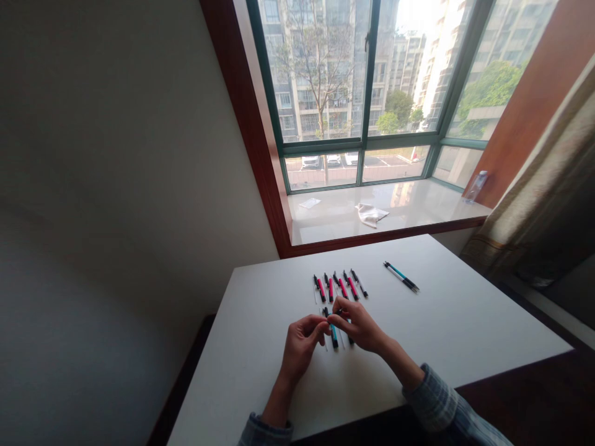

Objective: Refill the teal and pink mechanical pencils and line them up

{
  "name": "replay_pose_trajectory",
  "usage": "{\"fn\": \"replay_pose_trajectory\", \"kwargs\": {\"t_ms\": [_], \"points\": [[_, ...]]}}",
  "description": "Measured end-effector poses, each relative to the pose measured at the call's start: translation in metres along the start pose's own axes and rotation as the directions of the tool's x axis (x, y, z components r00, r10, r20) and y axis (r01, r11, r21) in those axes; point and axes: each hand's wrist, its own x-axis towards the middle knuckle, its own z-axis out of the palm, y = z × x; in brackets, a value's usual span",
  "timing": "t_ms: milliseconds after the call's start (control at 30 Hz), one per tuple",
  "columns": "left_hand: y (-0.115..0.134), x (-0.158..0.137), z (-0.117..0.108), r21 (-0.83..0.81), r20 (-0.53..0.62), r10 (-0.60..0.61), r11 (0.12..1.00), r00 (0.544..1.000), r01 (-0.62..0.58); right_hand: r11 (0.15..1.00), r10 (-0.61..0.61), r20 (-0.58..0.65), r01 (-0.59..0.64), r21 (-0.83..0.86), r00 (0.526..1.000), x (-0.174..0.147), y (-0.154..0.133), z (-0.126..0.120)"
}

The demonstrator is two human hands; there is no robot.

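Observation:
My left hand (302,344) is closed in a pinch, its fingertips meeting those of my right hand (357,323) over the table. A small black pen part (339,311) shows at my right fingertips. What my left fingers hold is too small to make out. Just below the fingertips lies a disassembled pen with a blue barrel (334,336); another blue piece is partly hidden under my right hand. Beyond the hands, several red pen barrels (343,287) lie in a row with black parts and thin refills beside them.
Two pens with blue and black bodies (401,277) lie side by side at the right on the white table (455,310). Behind the table is a windowsill (325,226) with a white cloth (370,215) and a clear bottle (476,187). A wall stands on the left, a curtain (534,167) on the right.

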Motion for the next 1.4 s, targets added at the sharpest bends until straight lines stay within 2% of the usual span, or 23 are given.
{"fn": "replay_pose_trajectory", "kwargs": {"t_ms": [200, 433, 533, 633, 733, 800, 933, 1033, 1167, 1400], "points": [[0.000, 0.001, 0.002, 0.050, 0.027, 0.042, 0.998, 0.999, -0.044, 0.997, -0.017, -0.131, 0.026, 0.071, 0.991, 0.002, -0.009, 0.000], [0.004, -0.002, 0.002, -0.115, 0.012, 0.053, 0.992, 0.999, -0.051, 0.991, -0.083, -0.057, 0.089, 0.101, 0.995, 0.006, -0.033, 0.002], [0.003, -0.002, 0.001, -0.103, -0.003, 0.055, 0.993, 0.998, -0.055, 0.990, -0.092, -0.097, 0.102, 0.101, 0.991, 0.007, -0.036, 0.005], [0.001, -0.003, 0.001, -0.080, -0.030, 0.048, 0.996, 0.998, -0.050, 0.985, -0.105, -0.080, 0.115, 0.132, 0.991, 0.006, -0.037, 0.006], [-0.001, -0.003, 0.000, -0.070, -0.053, 0.043, 0.996, 0.998, -0.047, 0.988, -0.111, -0.112, 0.122, 0.093, 0.987, 0.005, -0.038, 0.008], [-0.001, -0.003, 0.000, -0.081, -0.046, 0.049, 0.995, 0.998, -0.053, 0.990, -0.109, -0.130, 0.120, 0.076, 0.985, 0.005, -0.039, 0.009], [0.000, -0.004, -0.001, -0.094, -0.039, 0.053, 0.994, 0.998, -0.057, 0.986, -0.117, -0.091, 0.126, 0.109, 0.989, 0.004, -0.038, 0.012], [0.001, -0.005, -0.002, -0.077, -0.029, 0.051, 0.996, 0.998, -0.053, 0.990, -0.117, -0.142, 0.128, 0.068, 0.983, 0.002, -0.037, 0.014], [0.000, -0.006, -0.003, -0.085, -0.021, 0.054, 0.995, 0.998, -0.055, 0.986, -0.114, -0.116, 0.127, 0.108, 0.987, 0.000, -0.037, 0.016], [0.000, -0.006, -0.003, -0.104, -0.023, 0.054, 0.993, 0.998, -0.056, 0.988, -0.097, -0.140, 0.112, 0.102, 0.985, -0.001, -0.036, 0.015]]}}
